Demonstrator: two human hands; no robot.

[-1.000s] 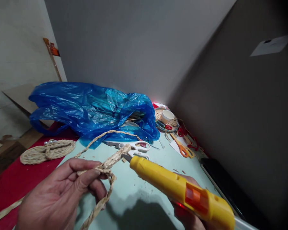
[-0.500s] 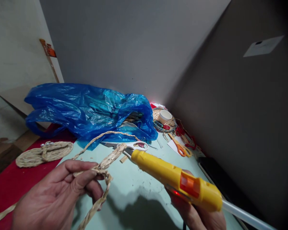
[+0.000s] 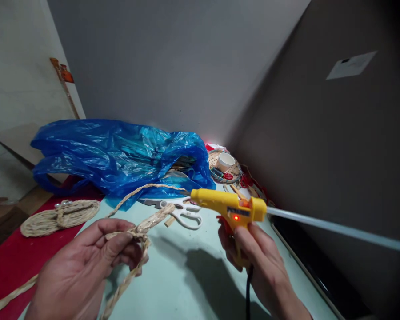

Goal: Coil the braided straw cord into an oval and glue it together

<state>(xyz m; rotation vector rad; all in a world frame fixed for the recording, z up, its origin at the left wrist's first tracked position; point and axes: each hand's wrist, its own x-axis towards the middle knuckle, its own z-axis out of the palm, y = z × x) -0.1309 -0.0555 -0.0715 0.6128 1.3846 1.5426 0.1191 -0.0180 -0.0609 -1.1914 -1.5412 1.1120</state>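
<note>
My left hand (image 3: pixel 96 262) pinches a braided straw cord (image 3: pixel 153 221) between thumb and fingers. Its short doubled end points up and right, while a long strand hangs from my fingers toward the bottom edge. My right hand (image 3: pixel 256 253) is wrapped round the handle of a yellow hot glue gun (image 3: pixel 228 203). A red light glows on the gun's side, and a long clear glue stick (image 3: pixel 333 227) sticks out of its back. The nozzle points left, above the white-handled scissors and apart from the cord. A black cable hangs below the handle.
A blue plastic bag (image 3: pixel 120 155) lies at the back. White-handled scissors (image 3: pixel 190 220) rest on the pale green table. A coiled straw sole-like piece (image 3: pixel 62 218) with beads lies on red cloth at left. A woven basket with a white cup (image 3: pixel 226 162) and a black device (image 3: pixel 316 262) are at right.
My right hand has drawn the glue gun up and away from the cord's end, turning it more upright and level. My left hand keeps its pinch on the cord, with little movement.
</note>
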